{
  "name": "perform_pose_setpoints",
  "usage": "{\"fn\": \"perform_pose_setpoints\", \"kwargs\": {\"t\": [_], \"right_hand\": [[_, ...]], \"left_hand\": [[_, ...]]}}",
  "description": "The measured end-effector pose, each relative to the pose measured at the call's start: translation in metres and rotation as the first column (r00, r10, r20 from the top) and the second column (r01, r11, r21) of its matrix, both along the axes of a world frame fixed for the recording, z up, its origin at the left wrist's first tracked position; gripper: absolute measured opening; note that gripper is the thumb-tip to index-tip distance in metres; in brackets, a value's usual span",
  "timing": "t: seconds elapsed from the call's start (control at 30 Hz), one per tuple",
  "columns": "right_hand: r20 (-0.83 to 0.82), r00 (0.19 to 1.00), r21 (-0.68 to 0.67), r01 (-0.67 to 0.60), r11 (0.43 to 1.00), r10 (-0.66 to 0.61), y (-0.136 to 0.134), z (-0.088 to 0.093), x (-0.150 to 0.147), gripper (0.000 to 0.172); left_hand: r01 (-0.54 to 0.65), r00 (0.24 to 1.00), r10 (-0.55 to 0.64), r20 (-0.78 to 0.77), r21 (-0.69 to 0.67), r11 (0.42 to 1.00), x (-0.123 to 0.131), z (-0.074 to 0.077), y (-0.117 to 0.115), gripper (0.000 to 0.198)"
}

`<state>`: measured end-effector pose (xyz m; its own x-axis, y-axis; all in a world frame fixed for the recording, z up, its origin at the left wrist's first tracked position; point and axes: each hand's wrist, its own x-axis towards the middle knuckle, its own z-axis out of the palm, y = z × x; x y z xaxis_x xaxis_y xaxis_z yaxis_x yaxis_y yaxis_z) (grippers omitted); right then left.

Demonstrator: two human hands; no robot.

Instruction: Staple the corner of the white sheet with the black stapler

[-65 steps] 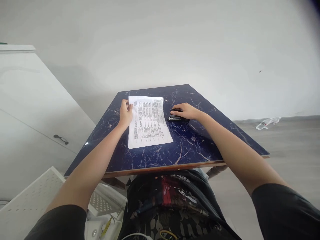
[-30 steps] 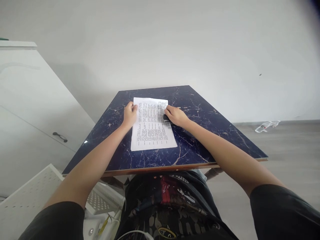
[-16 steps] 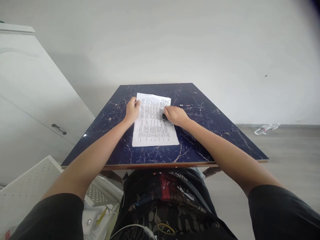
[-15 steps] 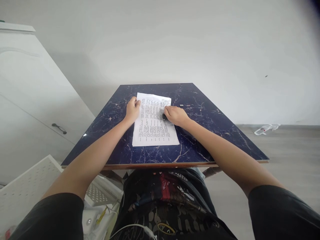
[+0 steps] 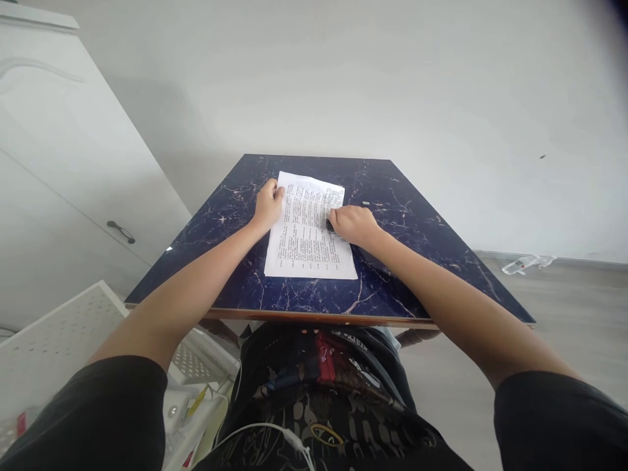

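Observation:
Printed sheets of paper (image 5: 307, 245), creased down the middle, lie on the dark blue marbled table (image 5: 230, 275). At their upper left edge my left hand (image 5: 268, 205) pinches the paper between thumb and fingers. My right hand (image 5: 357, 225) is closed over a small black object that looks like a stapler (image 5: 330, 225), at the right edge of the sheets; most of it is hidden under the fingers. Just beyond that hand lies a small grey metallic piece (image 5: 366, 203), perhaps a strip of staples.
A white cabinet (image 5: 63, 163) with a dark handle (image 5: 120, 231) stands at the left. Below it is a white perforated surface (image 5: 63, 333) beside the table. A clear plastic item (image 5: 527, 264) lies on the floor at right. A white cable (image 5: 260, 426) hangs over my shirt.
The view has shifted slightly, so the table and cabinet sit differently in the picture. Both hands keep their holds on the paper and the black object.

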<state>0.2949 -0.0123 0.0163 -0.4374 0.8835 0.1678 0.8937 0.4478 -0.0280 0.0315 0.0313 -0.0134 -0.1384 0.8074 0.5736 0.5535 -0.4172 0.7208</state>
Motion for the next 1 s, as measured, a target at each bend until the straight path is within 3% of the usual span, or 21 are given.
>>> {"fn": "perform_pose_setpoints", "kwargs": {"t": [0.17,0.27,0.37,0.5,0.6,0.67,0.7,0.8,0.87,0.93,1.0], "right_hand": [[0.116,0.993,0.022,-0.010,1.000,0.007,-0.001,-0.003,-0.008,0.065],[0.020,1.000,0.003,0.012,1.000,-0.012,0.002,-0.003,-0.001,0.070],[-0.117,0.985,0.012,0.130,0.991,-0.128,0.006,0.000,0.013,0.075],[-0.168,0.951,-0.009,0.260,0.965,-0.258,0.010,0.008,0.031,0.080],[-0.153,0.982,-0.161,0.087,0.983,-0.112,0.014,0.015,0.047,0.077],[-0.139,0.989,-0.236,-0.087,0.968,0.055,0.017,0.018,0.057,0.065],[-0.121,0.989,-0.238,-0.114,0.964,0.087,0.018,0.020,0.061,0.059],[-0.099,0.993,-0.117,0.052,0.992,-0.064,0.017,0.028,0.063,0.045],[-0.204,0.960,-0.042,0.190,0.981,-0.194,0.012,0.034,0.053,0.040],[-0.327,0.913,-0.117,0.218,0.969,-0.245,0.006,0.039,0.034,0.038],[-0.384,0.887,-0.295,0.147,0.944,-0.258,-0.001,0.038,0.008,0.034]], "left_hand": [[0.015,1.000,-0.015,0.003,0.015,1.000,-0.001,-0.002,0.003,0.012],[0.003,1.000,-0.003,-0.022,0.000,1.000,-0.002,0.000,0.003,0.012],[-0.035,0.996,0.032,-0.084,-0.041,0.999,-0.003,0.002,0.002,0.012],[-0.118,0.960,0.080,-0.269,-0.126,0.985,-0.006,0.002,-0.003,0.008],[-0.182,0.896,0.073,-0.438,-0.211,0.960,-0.007,-0.002,-0.004,0.007],[-0.199,0.864,0.048,-0.502,-0.253,0.947,-0.008,-0.005,-0.002,0.020],[-0.203,0.857,0.039,-0.515,-0.267,0.942,-0.009,-0.006,-0.001,0.026],[-0.221,0.873,0.048,-0.486,-0.305,0.926,-0.011,-0.009,0.003,0.047],[-0.231,0.894,0.061,-0.444,-0.340,0.912,-0.013,-0.009,0.005,0.058],[-0.232,0.905,0.060,-0.421,-0.373,0.898,-0.014,-0.008,0.006,0.065],[-0.225,0.905,0.042,-0.422,-0.392,0.892,-0.014,-0.007,0.005,0.064]]}}
